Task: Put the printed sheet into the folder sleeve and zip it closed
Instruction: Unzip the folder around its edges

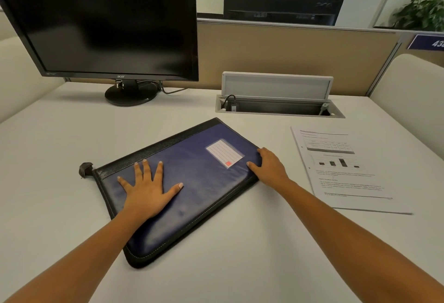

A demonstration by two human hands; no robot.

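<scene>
While both bare forearms reach forward from the bottom of the view, a dark blue folder sleeve (192, 182) lies flat and slantwise on a pale desk (60, 139), and every other place below is given from this sleeve. Its black trimmed edge runs along the far side, and a black zipper pull (85, 169) sticks out at the far left corner. A clear label pocket (224, 153) holding a lined card with a small red patch sits on the sleeve's upper face, toward its right end.

The left hand (147, 189) rests palm down on the left half of the sleeve, its fingers (146, 170) straight and spread wide apart, gripping nothing. The right hand (269, 165) lies over the sleeve's right edge, fingers loosely together and curled a little around that edge, thumb on the blue face just below the label pocket; whether it actually clamps the edge cannot be told.

The printed sheet (346, 170) lies flat on the desk to the right of the sleeve, apart from it and untouched, showing a table, a small bar chart and lines of text.

Beyond the sleeve, to the left, stands a dark monitor (103, 21) on a round base. Beyond it to the right, an open cable hatch (278, 105) is set into the desk, its lid raised.
</scene>
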